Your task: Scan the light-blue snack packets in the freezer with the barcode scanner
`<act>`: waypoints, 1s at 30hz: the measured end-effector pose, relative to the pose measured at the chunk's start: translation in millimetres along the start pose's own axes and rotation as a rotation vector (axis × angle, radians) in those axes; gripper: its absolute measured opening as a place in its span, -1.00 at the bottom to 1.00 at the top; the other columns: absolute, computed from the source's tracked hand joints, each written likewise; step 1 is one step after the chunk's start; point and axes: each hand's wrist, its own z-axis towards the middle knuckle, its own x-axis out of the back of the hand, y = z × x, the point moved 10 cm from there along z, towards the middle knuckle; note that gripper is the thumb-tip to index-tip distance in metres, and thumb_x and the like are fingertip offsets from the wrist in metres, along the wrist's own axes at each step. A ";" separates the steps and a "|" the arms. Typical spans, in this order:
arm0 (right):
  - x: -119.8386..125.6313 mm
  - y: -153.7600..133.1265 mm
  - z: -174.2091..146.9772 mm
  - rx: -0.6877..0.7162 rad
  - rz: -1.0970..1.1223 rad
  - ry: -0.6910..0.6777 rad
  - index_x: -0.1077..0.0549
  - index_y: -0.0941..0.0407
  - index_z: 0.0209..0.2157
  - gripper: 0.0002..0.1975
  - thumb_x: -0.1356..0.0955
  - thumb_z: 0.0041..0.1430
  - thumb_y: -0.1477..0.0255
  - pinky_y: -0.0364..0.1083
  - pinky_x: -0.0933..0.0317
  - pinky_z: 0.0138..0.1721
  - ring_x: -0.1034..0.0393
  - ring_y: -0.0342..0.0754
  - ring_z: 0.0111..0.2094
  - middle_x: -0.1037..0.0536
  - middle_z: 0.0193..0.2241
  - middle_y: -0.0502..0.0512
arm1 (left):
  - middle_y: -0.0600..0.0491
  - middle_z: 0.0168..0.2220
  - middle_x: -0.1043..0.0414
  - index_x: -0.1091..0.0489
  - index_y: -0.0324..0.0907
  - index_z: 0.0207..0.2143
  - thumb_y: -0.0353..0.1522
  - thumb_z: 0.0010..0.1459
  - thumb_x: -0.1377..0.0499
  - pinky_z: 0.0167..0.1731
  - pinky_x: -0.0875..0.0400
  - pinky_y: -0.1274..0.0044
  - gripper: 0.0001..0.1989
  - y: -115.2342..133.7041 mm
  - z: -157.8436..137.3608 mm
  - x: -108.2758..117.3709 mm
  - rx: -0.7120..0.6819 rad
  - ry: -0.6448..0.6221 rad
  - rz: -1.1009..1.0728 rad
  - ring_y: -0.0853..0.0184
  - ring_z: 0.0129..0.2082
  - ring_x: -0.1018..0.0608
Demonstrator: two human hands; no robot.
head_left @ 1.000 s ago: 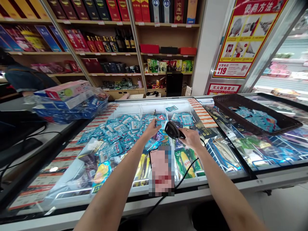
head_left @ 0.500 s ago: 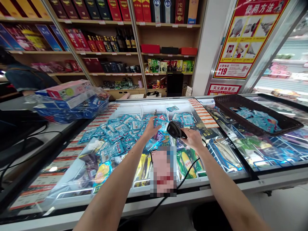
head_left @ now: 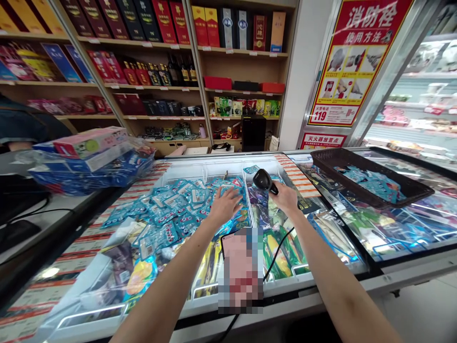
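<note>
My right hand (head_left: 286, 198) grips a black handheld barcode scanner (head_left: 263, 180) above the glass lid of a chest freezer; its head points up and to the left. A black cable (head_left: 278, 257) runs from that side toward the freezer's front edge. My left hand (head_left: 226, 205) is spread, palm down, over many small blue packets (head_left: 174, 202), with nothing seen in its fingers. Whether it touches any of them I cannot tell. Another blue packet (head_left: 252, 169) lies just behind the scanner. A phone-like device (head_left: 237, 262), blurred out, lies in front between my forearms.
At right, a brown basket (head_left: 417, 191) on the freezer holds more blue packets. Plastic-wrapped boxes (head_left: 91, 155) are stacked on the left counter, beside a person's sleeve (head_left: 24, 121). Shelves (head_left: 246, 50) of boxes and bottles line the back wall. Frozen goods show through the glass.
The view has tilted up slightly. My left hand has drawn away from the blue packet by the scanner and its fingers have spread. The scanner has lifted and turned upward.
</note>
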 end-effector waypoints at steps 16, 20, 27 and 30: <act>-12.6 87.6 31.1 -0.341 0.258 0.118 -0.48 0.10 -0.31 -0.66 -0.26 0.03 0.15 -0.12 -0.16 -0.47 -0.42 0.04 -0.43 -0.51 -0.52 0.10 | 0.05 0.27 0.04 -0.07 0.01 0.18 0.04 0.14 0.19 0.18 0.10 0.17 -0.38 42.1 118.7 -58.5 -0.016 0.045 -0.190 0.08 0.27 0.05; -20.9 94.4 34.1 -0.369 0.334 0.101 -0.49 0.10 -0.31 -0.69 -0.26 0.04 0.20 -0.14 -0.17 -0.50 -0.42 0.01 -0.47 -0.50 -0.54 0.09 | 0.12 0.29 0.12 0.00 0.11 0.20 0.10 0.07 0.17 0.14 0.21 0.00 -0.33 54.9 158.1 -91.1 0.035 -0.066 -0.224 -0.06 0.26 0.13; -31.7 104.7 35.0 -0.470 0.561 0.052 -0.47 0.13 -0.36 -0.70 -0.31 -0.02 0.20 -0.16 -0.17 -0.57 -0.41 -0.02 -0.55 -0.49 -0.57 0.06 | 0.04 0.16 -0.14 -0.17 0.10 0.10 0.17 -0.02 0.12 0.12 0.11 0.06 -0.31 51.1 152.8 -88.5 0.018 -0.097 -0.205 0.00 0.16 -0.13; -36.9 105.9 34.7 -0.501 0.627 0.040 -0.45 0.13 -0.39 -0.71 -0.32 -0.04 0.19 -0.17 -0.16 -0.61 -0.39 -0.05 -0.61 -0.49 -0.58 0.06 | -0.01 0.10 -0.19 -0.17 0.09 0.10 0.18 -0.03 0.11 0.11 0.02 0.13 -0.30 47.9 126.4 -75.8 -0.017 -0.107 -0.249 0.05 0.10 -0.23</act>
